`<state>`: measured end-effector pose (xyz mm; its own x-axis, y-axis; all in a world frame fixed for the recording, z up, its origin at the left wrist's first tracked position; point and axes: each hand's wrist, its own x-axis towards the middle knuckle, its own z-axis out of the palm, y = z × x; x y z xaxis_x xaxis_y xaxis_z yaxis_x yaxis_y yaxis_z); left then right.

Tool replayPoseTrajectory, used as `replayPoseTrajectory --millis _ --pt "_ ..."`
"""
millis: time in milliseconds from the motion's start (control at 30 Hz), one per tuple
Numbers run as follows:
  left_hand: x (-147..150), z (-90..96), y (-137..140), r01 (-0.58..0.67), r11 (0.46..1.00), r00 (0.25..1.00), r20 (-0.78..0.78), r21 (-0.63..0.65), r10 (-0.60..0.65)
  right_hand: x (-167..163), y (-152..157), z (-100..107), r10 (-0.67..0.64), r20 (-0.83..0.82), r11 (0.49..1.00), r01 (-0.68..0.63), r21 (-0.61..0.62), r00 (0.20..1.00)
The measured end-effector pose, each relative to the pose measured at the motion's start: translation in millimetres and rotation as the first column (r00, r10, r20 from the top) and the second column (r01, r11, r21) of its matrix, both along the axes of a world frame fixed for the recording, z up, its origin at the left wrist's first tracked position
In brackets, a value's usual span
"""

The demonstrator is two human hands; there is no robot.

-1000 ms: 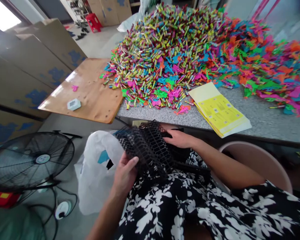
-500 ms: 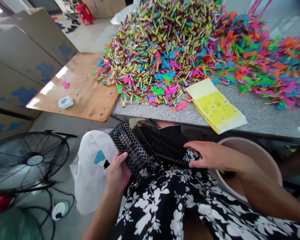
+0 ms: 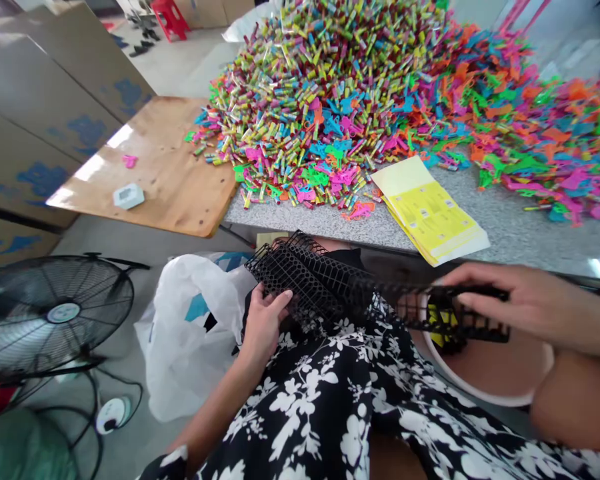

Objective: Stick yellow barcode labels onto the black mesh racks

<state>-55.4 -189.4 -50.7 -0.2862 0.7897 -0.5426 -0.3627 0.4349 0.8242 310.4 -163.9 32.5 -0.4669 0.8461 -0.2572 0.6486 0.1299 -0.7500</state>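
Between the hands, on a lap in black cloth with white flowers (image 3: pixel 325 393), lies black plastic mesh (image 3: pixel 300 270); the left hand (image 3: pixel 266 320) grasps its near edge, thumb on top. The right hand (image 3: pixel 495 300) grips the end of a long black gridded plastic strip (image 3: pixel 465 325), blurred where it meets the mesh, so I cannot tell whether they are joined. Directly below the right hand stands a round pinkish bucket with a pale rim (image 3: pixel 513 373), something yellow and black inside. Crowding the left hand's outer side is a crumpled white plastic bag (image 3: pixel 175 367); farther out stands a round black wire-guarded fan (image 3: pixel 65 310). Just beyond both hands, the speckled grey surface (image 3: pixel 290 219) hems in the space ahead. It carries a stack of yellow-and-white printed sheets (image 3: pixel 425 213) nearest the right hand, a heap of small shiny multicoloured tubes (image 3: pixel 320 73) and many flat neon plastic pieces (image 3: pixel 535 133). Beyond the left hand, a varnished wooden board (image 3: pixel 180 200) bears a small white device (image 3: pixel 129 196).
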Motion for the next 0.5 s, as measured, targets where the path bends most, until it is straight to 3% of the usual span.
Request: replayPoseTrajectory --millis 133,267,433,500 --pt "6 -1.3 -6 0.058 0.998 0.994 -0.087 -0.037 -0.061 -48 10 -2 -0.083 -0.078 0.996 0.08 -0.036 0.994" --pt "5 0.4 -17 0.209 0.975 0.945 -0.24 -0.073 -0.221 -79 17 -16 -0.143 -0.099 0.988 0.138 -0.063 0.985" --pt "-36 18.4 -36 0.458 0.888 0.773 -0.474 -0.044 -0.422 -70 29 -31 -0.237 0.115 0.943 0.2 0.265 0.965" --pt "-73 20.9 -45 0.438 0.897 0.754 -0.517 -0.063 -0.405 -70 34 -35 -0.262 0.152 0.918 0.197 0.345 0.953"
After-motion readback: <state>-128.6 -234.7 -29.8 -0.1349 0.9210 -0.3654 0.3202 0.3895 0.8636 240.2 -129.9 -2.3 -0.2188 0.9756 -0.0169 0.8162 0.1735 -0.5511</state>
